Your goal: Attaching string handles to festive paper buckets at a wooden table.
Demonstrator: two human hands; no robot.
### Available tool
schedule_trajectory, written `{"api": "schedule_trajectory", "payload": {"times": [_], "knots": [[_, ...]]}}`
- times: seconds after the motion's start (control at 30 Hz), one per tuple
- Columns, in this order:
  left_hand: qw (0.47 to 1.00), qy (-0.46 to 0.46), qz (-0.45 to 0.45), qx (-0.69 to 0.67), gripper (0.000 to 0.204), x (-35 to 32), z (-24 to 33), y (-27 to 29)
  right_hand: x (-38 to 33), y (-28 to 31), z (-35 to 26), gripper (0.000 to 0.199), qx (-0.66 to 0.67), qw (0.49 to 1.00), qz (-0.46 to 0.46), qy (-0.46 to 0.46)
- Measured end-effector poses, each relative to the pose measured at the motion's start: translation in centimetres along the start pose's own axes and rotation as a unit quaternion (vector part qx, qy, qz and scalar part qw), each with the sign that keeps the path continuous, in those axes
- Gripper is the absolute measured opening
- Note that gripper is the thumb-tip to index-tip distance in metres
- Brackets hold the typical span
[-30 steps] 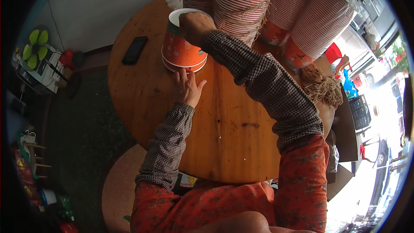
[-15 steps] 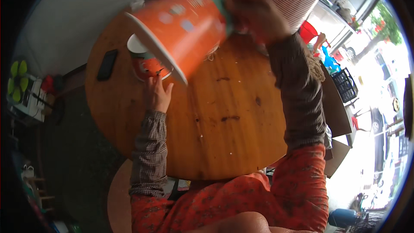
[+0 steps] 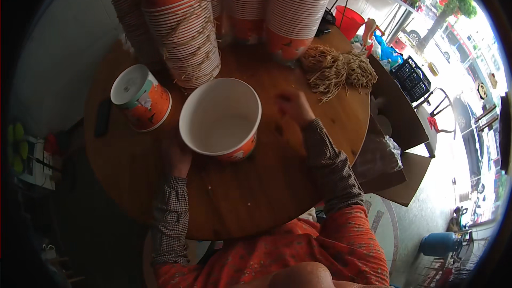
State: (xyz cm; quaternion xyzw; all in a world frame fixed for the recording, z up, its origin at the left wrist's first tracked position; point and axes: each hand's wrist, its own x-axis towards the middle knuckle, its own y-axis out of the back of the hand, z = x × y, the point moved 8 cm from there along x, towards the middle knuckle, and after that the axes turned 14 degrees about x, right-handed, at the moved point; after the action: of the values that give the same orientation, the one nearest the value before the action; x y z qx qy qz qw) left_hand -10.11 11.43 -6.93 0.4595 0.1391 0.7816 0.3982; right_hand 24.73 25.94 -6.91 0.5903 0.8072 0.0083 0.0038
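Note:
A large paper bucket (image 3: 220,122), white inside and orange outside, stands upright on the round wooden table (image 3: 250,197) with its mouth facing up. My left hand (image 3: 180,159) is at its lower left side, dark in shade; its fingers hardly show, and whether they touch the bucket I cannot tell. To the right of the bucket, apart from it, my right hand (image 3: 296,106) is over the table, its fingers smeared by motion. A second orange paper bucket (image 3: 146,108) rests upside down to the left.
Tall stacks of nested paper buckets (image 3: 184,37) line the far side, one with straw-coloured strands draped over it. A heap of such strands (image 3: 341,70) lies at the far right. A black phone (image 3: 103,118) is at the left edge. Cardboard boxes (image 3: 392,173) stand right of the table.
The large bucket, tilted in the air by my right hand before, now stands upright on the table. My right hand has come off it. My left hand has left the smaller bucket. The view has shifted.

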Motion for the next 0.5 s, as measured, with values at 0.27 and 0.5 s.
{"api": "schedule_trajectory", "payload": {"times": [0.27,0.5], "knots": [[0.922,0.171,-0.100,-0.334,0.026,-0.7,-1.9,-1.5,-3.4,18.2,-3.8,0.012,-0.261,0.876,0.345,0.212],[0.976,0.082,-0.140,-0.143,0.039,0.6,0.2,-4.1,-2.7,18.7,-3.9,0.014,-0.341,0.861,0.331,0.181]]}}
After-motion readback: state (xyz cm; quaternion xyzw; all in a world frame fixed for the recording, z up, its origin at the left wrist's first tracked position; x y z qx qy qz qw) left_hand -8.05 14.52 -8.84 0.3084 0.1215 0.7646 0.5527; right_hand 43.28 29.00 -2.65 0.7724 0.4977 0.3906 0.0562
